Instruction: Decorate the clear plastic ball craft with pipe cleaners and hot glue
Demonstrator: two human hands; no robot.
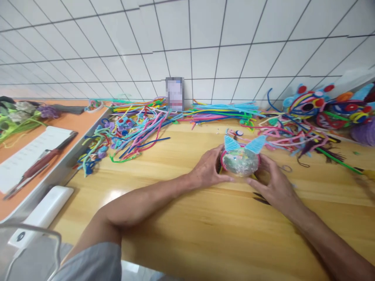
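Observation:
Between my two hands is a round, shiny, see-through craft piece [240, 162] with red at its edges. Two pointed ears of light-blue pipe cleaner [255, 144] stand on its top. My left hand [208, 168] wraps its left side, thumb low in front. From the right, my right hand [272, 177] grips the other side, the thumb below. Its far side is hidden. Behind it lies a small white-and-blue round bit [239, 133], and a dark, thin thing [260, 198] shows under my right hand.
Loose pipe cleaners [143, 128] lie heaped at the back left of the wooden table [175, 218], with bundles [225, 111] along the wall. A phone-like object [175, 93] leans there. Colourful finished pieces [306, 105] stand back right. Pliers [41, 164] and a white power strip [41, 214] are left.

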